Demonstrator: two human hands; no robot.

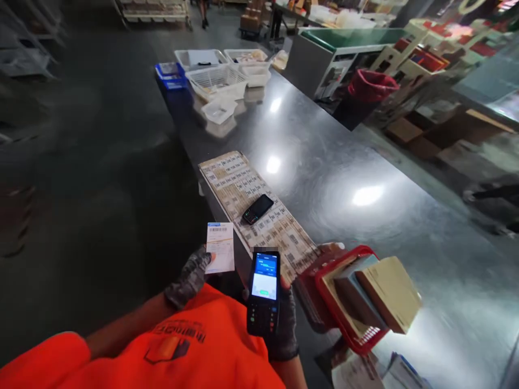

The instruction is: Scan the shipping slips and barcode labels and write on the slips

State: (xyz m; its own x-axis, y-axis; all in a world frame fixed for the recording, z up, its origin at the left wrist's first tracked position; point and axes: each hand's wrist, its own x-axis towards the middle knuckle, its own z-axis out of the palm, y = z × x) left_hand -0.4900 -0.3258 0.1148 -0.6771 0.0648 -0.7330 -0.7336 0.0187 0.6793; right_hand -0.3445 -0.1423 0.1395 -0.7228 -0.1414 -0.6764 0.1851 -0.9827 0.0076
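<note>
My left hand [192, 274], in a grey patterned fingerless glove, pinches the lower left edge of a white paper slip [220, 248] with a printed barcode. In my right hand [287, 321], gloved the same way, is a handheld barcode scanner [264, 292], its screen lit blue and white above a keypad. A second handheld scanner [258, 209], with a dark screen, lies on a cardboard sheet [227, 178] covered in barcode labels. That sheet rests along the near edge of the metal table [324, 178].
To the right, a red basket [367, 251] holds cardboard boxes [391, 292], with papers [359, 373] beside it. White baskets [219, 81] and a blue bin [171, 75] stand at the table's far end. Beyond the table are a red-lined trash bin [371, 86] and a grey cabinet [312, 65].
</note>
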